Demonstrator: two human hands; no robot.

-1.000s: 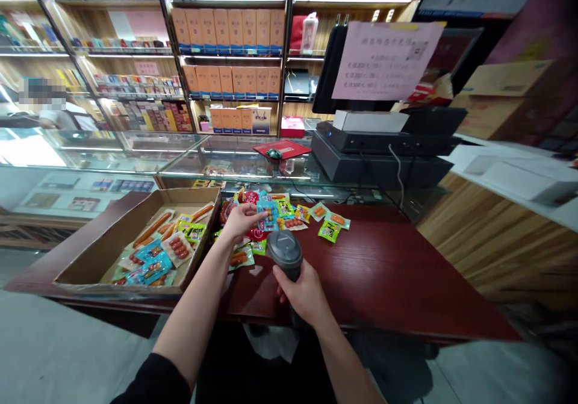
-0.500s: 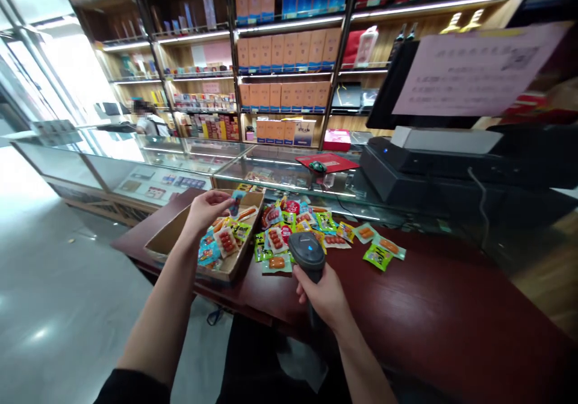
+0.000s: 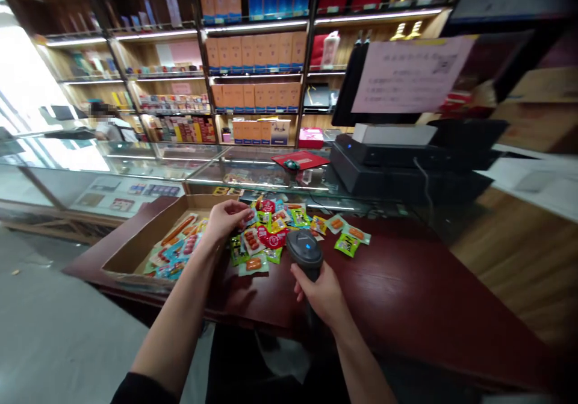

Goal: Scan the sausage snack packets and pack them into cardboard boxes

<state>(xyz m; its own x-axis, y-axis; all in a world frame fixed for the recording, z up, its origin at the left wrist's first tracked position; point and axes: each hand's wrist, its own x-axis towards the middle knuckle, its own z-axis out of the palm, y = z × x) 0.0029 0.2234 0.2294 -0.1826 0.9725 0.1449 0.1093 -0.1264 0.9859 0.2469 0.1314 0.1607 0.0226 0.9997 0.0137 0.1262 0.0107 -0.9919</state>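
Observation:
My right hand (image 3: 320,289) grips a dark handheld barcode scanner (image 3: 304,248) upright above the front of the counter, its head tilted towards the pile. My left hand (image 3: 228,220) reaches over the right side of a cardboard box, with thumb and fingers pinched on a small snack packet (image 3: 251,217) at the left edge of the pile. That packet is partly covered by the fingers. Beneath and beside the hand lies a heap of small wrapped sausage snacks (image 3: 271,237) in red, green and clear wrappers. More packets (image 3: 174,253) lie inside the cardboard box (image 3: 130,253).
Some packets (image 3: 347,245) lie apart on the dark red counter (image 3: 383,295). Behind stand a glass display case (image 3: 167,166), a red mat (image 3: 311,160) and a checkout terminal (image 3: 374,169) with a pink paper. A person (image 3: 111,126) is far left, before stocked shelves.
My left hand has moved right and down from above the box to the pile's left edge. The view has turned to the right. My right hand still holds the scanner.

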